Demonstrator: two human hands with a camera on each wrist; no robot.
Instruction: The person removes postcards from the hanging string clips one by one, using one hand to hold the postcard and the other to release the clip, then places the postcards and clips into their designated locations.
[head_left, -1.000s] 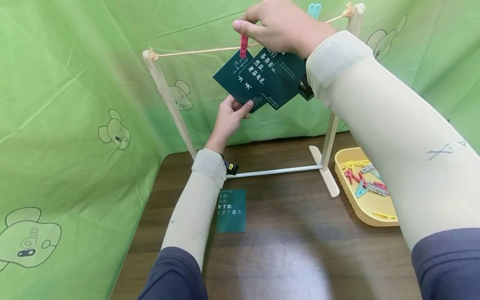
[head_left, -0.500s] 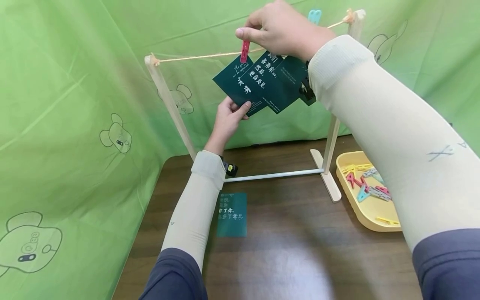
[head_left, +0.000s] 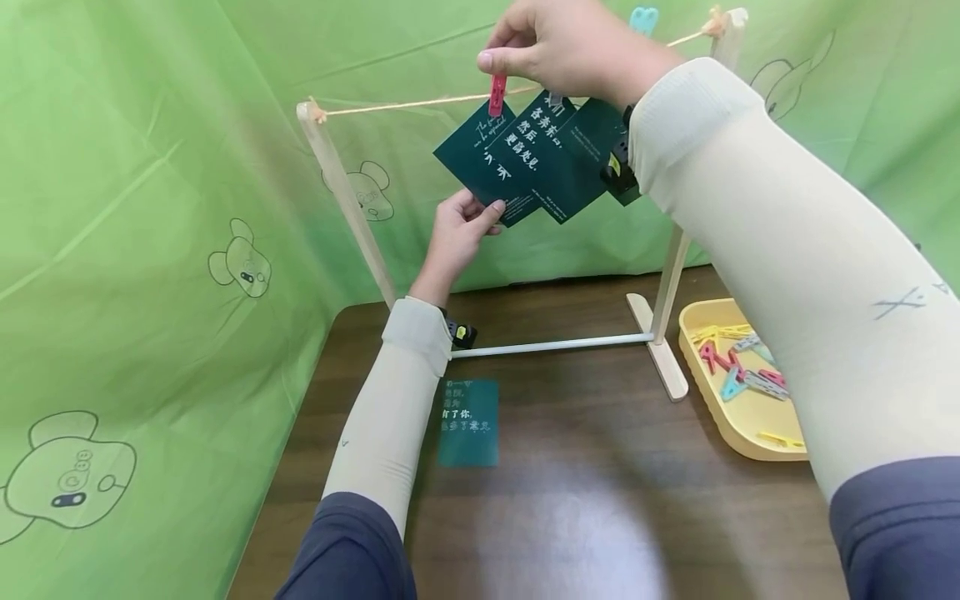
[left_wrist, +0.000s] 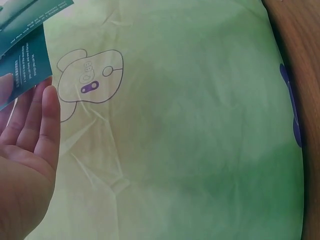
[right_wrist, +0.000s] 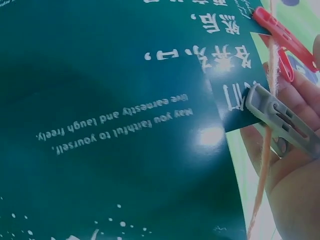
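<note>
At string: right hand (head_left: 570, 46) pinches red peg (head_left: 497, 93); wrist view adds grey peg (right_wrist: 280, 117); left hand (head_left: 459, 233) pinches card (head_left: 480, 162)

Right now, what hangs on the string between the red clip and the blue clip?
In the head view, dark green cards hang there, behind the right hand; the red clip holds the leftmost.

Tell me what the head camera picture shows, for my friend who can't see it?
A person's right hand pinches a red clothespin onto a string strung across a wooden frame, clipping up a dark green card. The left hand holds that card's bottom corner. More cards hang beside it, another card lies on the brown table, and a yellow tray holds clothespins.
</note>
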